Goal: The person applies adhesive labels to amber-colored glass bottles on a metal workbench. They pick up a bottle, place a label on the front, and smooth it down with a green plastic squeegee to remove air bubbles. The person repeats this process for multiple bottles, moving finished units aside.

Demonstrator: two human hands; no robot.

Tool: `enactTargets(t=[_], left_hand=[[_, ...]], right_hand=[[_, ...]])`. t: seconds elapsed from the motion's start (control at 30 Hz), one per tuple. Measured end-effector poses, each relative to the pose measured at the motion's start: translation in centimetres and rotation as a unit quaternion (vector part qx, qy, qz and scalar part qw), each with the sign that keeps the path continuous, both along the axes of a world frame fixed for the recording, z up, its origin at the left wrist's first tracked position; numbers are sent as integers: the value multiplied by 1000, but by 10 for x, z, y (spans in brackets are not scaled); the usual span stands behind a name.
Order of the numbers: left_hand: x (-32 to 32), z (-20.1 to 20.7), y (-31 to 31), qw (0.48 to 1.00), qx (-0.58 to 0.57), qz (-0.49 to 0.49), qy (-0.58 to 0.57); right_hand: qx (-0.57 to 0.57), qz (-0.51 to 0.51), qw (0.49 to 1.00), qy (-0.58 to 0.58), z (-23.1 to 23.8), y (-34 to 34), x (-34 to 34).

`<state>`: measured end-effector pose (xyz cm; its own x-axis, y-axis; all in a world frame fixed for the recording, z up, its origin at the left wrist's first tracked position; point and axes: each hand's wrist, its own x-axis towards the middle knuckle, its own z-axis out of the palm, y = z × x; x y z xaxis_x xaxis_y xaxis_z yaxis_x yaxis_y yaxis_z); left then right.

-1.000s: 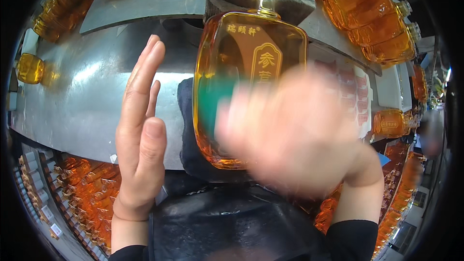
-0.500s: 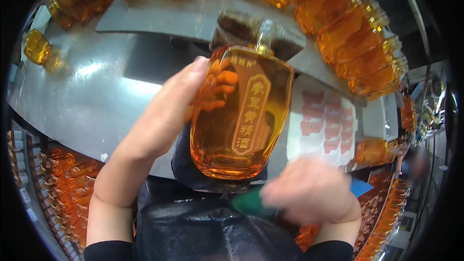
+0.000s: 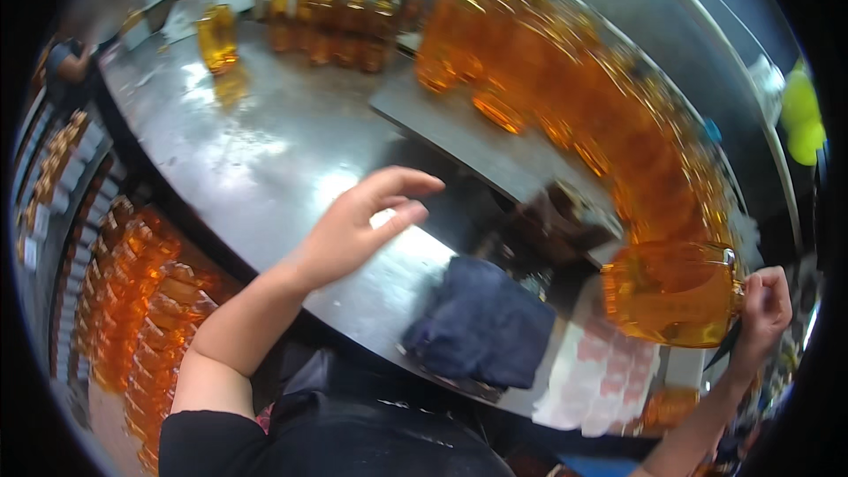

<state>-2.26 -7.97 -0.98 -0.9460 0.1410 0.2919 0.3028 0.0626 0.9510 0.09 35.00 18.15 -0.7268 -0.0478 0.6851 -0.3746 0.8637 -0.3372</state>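
Off to the right, my right hand (image 3: 767, 305) is closed round the neck of a glass bottle (image 3: 667, 296) of amber liquid, which lies sideways in the air with its base toward the left. A narrow dark green edge (image 3: 724, 346) shows below that hand; its kind is hard to make out. My left hand (image 3: 375, 216) hovers over the metal table (image 3: 256, 177), holding nothing, its thumb and fingers apart. A folded dark blue cloth (image 3: 481, 322) rests in front of me, and a white sheet with red labels (image 3: 601, 375) lies to its right.
Many filled amber bottles (image 3: 565, 62) line a raised grey shelf (image 3: 459, 119) at the back and right. One bottle (image 3: 217, 40) stands alone at the far left. More bottles (image 3: 146, 318) fill the space below the table's left edge. Another person (image 3: 71, 62) is at the far left.
The bottle has gone from the cloth in front of me to the far right, now in my right hand. My left hand has let go of it. The view has turned.
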Motion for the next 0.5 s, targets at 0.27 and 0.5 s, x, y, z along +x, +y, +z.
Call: enactTargets(t=[0.27,0.5], left_hand=[[-139,-66,-182,920,-101,371,74],[-321,-57,-127,849,-206,469,130]], right_hand=[[84,-80,991,-68,-41,0,-118],[211,-251,942,-72,-23,9,-109]])
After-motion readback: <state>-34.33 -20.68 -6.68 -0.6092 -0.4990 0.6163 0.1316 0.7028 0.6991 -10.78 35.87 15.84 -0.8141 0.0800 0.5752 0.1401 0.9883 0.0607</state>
